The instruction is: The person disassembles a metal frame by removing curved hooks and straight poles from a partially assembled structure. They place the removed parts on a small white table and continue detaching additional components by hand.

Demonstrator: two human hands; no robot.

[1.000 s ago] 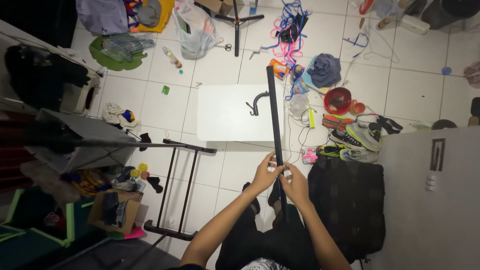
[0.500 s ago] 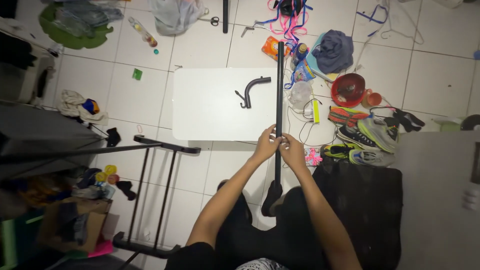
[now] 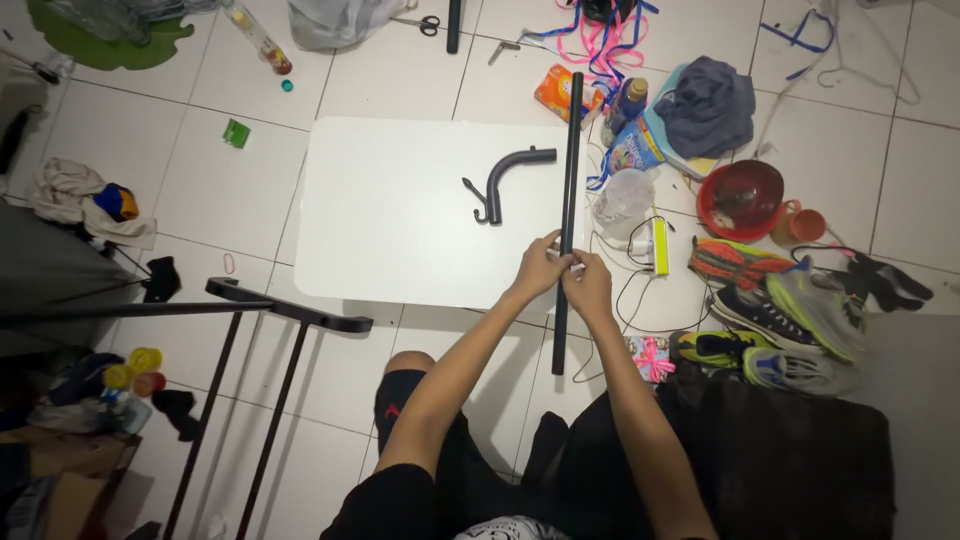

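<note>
Both the left hand (image 3: pixel 540 268) and right hand (image 3: pixel 590 283) grasp the long black tube (image 3: pixel 568 190) mid-length, one per side; its long axis runs straight away across the white board (image 3: pixel 390 210)

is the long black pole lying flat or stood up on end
Cannot tell for sure. The long black pole runs along the white board, gripped mid-length by the left hand and right hand.

Cluttered home floor: shoes (image 3: pixel 775 320), clothes (image 3: pixel 712 100)

Curved hook (image 3: pixel 507 178) on board (image 3: pixel 400 220) — long tube (image 3: pixel 568 190) along its right edge
</note>
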